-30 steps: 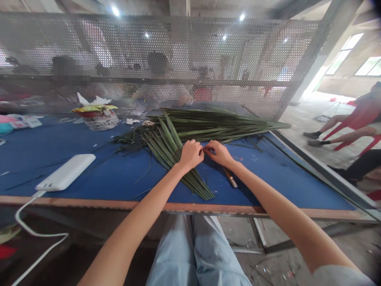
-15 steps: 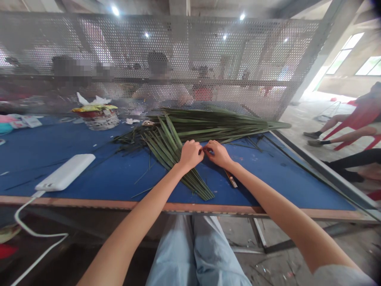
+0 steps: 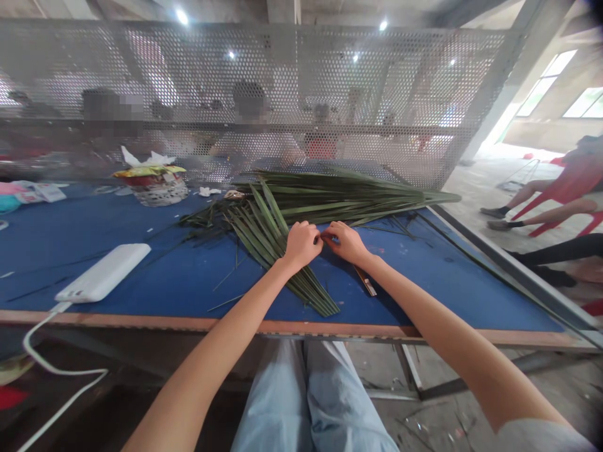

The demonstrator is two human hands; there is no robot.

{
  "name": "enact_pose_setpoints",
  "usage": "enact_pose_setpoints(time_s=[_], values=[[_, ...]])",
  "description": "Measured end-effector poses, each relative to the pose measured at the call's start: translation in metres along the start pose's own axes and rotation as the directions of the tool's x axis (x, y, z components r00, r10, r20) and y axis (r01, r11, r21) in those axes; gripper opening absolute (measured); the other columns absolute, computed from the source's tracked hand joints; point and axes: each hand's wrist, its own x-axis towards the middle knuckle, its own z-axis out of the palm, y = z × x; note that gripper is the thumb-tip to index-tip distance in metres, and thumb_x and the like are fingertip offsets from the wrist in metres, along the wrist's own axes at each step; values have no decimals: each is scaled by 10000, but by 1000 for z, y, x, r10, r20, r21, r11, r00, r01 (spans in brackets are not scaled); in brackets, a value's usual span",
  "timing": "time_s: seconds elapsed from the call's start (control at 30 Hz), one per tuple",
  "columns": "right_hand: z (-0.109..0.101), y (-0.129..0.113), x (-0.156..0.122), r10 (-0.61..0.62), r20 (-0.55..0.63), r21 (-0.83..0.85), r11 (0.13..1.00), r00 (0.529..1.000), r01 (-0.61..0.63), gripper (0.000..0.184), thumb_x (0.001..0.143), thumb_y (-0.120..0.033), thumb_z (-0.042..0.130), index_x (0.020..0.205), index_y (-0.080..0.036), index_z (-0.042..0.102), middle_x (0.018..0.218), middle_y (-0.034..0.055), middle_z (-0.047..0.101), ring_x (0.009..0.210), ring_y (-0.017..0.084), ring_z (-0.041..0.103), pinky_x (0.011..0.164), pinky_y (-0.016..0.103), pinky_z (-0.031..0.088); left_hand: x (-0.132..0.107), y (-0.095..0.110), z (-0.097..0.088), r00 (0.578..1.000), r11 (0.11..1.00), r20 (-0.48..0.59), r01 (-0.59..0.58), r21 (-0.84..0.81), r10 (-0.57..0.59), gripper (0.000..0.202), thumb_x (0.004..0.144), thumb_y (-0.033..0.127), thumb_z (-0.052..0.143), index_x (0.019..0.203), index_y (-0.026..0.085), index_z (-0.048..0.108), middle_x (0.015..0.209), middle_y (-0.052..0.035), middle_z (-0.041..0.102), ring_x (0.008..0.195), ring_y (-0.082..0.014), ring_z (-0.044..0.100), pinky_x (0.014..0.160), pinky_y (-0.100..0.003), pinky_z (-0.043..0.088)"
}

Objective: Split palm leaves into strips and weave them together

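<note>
My left hand (image 3: 304, 243) is closed, its fingertips pinched close to those of my right hand (image 3: 345, 242), which is closed too. Whatever they pinch between them is too small and hidden to name. Beneath my left hand and wrist lies a fan of cut green palm leaf strips (image 3: 264, 235), its narrow end (image 3: 320, 300) pointing toward the table's front edge. A slim tool with a brownish handle (image 3: 366, 282), perhaps a knife, lies partly under my right wrist. Behind both hands, a large pile of long palm leaves (image 3: 339, 194) stretches across the table.
On the left of the blue table (image 3: 433, 270) lies a white power bank (image 3: 104, 273) with a cable (image 3: 66, 371) hanging over the edge. A basket with a yellow wrapper (image 3: 157, 185) stands behind it. A perforated metal screen (image 3: 292, 75) closes off the back; people sit beyond it.
</note>
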Motion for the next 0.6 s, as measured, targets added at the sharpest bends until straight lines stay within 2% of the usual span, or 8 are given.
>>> enact_pose_setpoints(time_s=[0.17,0.3,0.37,0.47,0.53,0.6], values=[[0,0,1,8,-4,3,1000,1000,-8,144,834,-149,532,833,-203,666,798,51,596,805,191,521,704,291,407,0,0,0,1000,1000,-9,-7,-16,7,224,786,153,519,578,173,602,671,-75,590,780,-216,524,727,-363,364],[-2,4,2,57,-13,76,996,998,-56,139,834,-200,542,865,-205,677,794,45,603,788,182,530,698,284,418,1,-3,-1,1000,999,-8,18,-33,-18,229,804,168,514,602,176,621,680,-68,599,783,-211,528,730,-353,368],[-6,12,2,118,-48,129,985,992,-111,175,839,-241,540,947,-205,674,793,37,614,768,176,536,696,282,425,1,-5,-1,999,998,-14,34,-56,-34,230,816,175,505,632,179,643,687,-64,606,785,-210,530,737,-349,367],[-12,29,1,277,-90,225,941,957,-251,255,855,-318,520,1036,-195,652,790,29,638,718,163,540,673,278,431,1,-8,-3,999,996,-27,44,-79,-47,237,824,177,499,650,187,661,699,-61,616,788,-211,530,750,-351,366],[-13,39,1,331,-33,315,899,943,-305,304,866,-397,499,995,-177,664,782,31,649,693,154,542,663,276,433,1,-8,-4,999,996,-32,37,-81,-40,249,827,172,495,641,190,660,698,-61,616,785,-210,526,751,-350,363],[-13,44,2,340,75,421,841,937,-339,407,863,-503,473,935,-159,678,722,28,641,647,145,536,631,271,430,0,-7,-5,999,997,-39,15,-73,-18,264,836,172,483,637,189,656,697,-62,614,788,-209,524,750,-348,359]])
